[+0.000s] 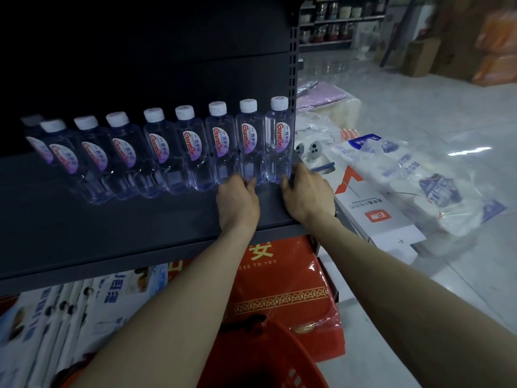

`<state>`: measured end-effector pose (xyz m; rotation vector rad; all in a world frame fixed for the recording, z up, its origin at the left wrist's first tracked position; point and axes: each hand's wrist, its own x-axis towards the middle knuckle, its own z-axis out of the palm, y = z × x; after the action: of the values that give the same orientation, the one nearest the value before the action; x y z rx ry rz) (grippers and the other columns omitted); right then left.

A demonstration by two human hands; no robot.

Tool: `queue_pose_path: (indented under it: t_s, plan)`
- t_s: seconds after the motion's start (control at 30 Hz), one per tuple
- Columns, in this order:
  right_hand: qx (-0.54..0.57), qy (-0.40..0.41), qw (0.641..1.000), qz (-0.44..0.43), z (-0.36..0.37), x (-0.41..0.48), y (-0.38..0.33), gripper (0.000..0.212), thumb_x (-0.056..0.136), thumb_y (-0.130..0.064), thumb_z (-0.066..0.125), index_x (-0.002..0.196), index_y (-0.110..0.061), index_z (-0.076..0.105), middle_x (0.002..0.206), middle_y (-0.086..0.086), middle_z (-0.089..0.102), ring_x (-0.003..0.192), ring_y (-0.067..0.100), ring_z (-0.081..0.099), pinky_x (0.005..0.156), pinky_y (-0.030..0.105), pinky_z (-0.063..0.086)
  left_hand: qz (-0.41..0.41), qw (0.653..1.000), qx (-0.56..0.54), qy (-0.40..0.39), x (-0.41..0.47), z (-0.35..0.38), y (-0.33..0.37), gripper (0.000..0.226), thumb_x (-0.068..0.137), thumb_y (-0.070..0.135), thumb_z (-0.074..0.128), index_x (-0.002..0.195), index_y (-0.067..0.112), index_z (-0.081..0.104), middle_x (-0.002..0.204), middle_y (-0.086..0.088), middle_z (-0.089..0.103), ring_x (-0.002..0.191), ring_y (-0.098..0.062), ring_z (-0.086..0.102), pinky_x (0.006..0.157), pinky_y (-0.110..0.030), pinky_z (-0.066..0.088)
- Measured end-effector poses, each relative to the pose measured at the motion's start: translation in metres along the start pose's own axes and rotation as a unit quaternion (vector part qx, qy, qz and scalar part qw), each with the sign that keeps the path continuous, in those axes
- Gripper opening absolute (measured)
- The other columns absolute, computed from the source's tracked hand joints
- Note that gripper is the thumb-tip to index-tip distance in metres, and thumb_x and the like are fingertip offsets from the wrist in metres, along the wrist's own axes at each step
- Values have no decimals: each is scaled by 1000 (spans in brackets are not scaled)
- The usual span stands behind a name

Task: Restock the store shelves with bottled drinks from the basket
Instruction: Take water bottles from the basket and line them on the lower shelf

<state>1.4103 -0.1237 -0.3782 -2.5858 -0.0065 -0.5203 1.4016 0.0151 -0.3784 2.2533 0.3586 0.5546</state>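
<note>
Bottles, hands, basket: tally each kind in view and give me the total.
Water bottles: 9, the leftmost one dim
Hands: 2, left hand and right hand
Red basket: 1
Total: 12

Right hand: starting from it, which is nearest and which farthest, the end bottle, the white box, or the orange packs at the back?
1. The end bottle, last on the right of the row, at the fingers of the right hand.
2. The white box, beside the shelf, just to the right.
3. The orange packs, far across the floor, top right.
</note>
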Motion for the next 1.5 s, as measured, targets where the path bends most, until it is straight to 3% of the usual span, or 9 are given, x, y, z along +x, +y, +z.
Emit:
queue_pose_path:
  t_s: [0.27,0.5,0.73,0.93,1.03,1.1,1.23,1.37,1.5]
  plan:
    - [-19,-9,1000,15,-4,-3,-6,40,102,-49,43,118,-17,59,102,14,72,96,40,66,81,46,54,-25,1000,-9,-10,6,1,1,25,101,35,64,99,11,70,97,-7,70,90,-23,68,71,-32,49]
    - [29,-92,995,34,-40,-36,-24,33,102,-42,46,118,-15,57,109,15,70,100,35,65,85,48,56,-68,983,-92,-145,-1,-44,8,32,99,32,65,120,8,72,112,-4,70,105,-20,63,84,-26,41]
    - [100,-103,989,-30,-67,-120,-66,41,99,-30,52,137,-13,59,126,16,70,114,35,66,92,46,56,42,977,-74,-193,-78,-119,-3,36,95,24,65,130,18,67,120,3,71,111,-11,64,87,-23,46]
    - [128,-174,974,-62,-54,-204,-96,34,96,-42,52,118,-23,70,111,5,76,107,28,69,90,39,55,42,974,-72,-209,-141,-185,-70,29,86,30,67,114,27,73,99,10,75,96,-6,71,88,-30,58]
    - [115,-265,956,-50,-33,-248,-99,32,93,-42,52,112,-23,69,104,5,75,101,27,70,80,29,50,33,972,-33,-231,-174,-207,-118,20,92,25,67,111,27,72,100,12,73,94,-2,69,85,-22,54]
    - [107,-319,941,-44,-14,-274,-97,28,93,-38,56,114,-24,69,108,3,75,103,23,69,85,30,52,16,969,0,-247,-194,-216,-149,18,92,26,69,109,32,73,100,15,73,87,3,67,77,-14,51]
    - [129,-376,917,-16,18,-314,-95,29,93,-33,61,117,-24,73,114,-3,75,111,15,67,100,29,50,-30,961,3,-273,-230,-222,-206,18,88,22,75,103,30,77,94,14,76,95,1,69,93,-26,54]
    - [153,-410,899,28,42,-347,-82,28,96,-29,63,121,-26,74,118,-5,74,114,12,65,97,19,45,-43,950,41,-307,-249,-219,-243,22,87,19,76,107,28,78,90,12,77,92,1,70,88,-11,50]
    - [98,-426,898,57,60,-366,-61,33,94,-35,64,124,-25,72,120,7,72,115,25,66,96,27,49,-50,945,57,-318,-249,-212,-258,22,88,20,76,107,31,76,82,19,70,84,0,70,69,2,41]
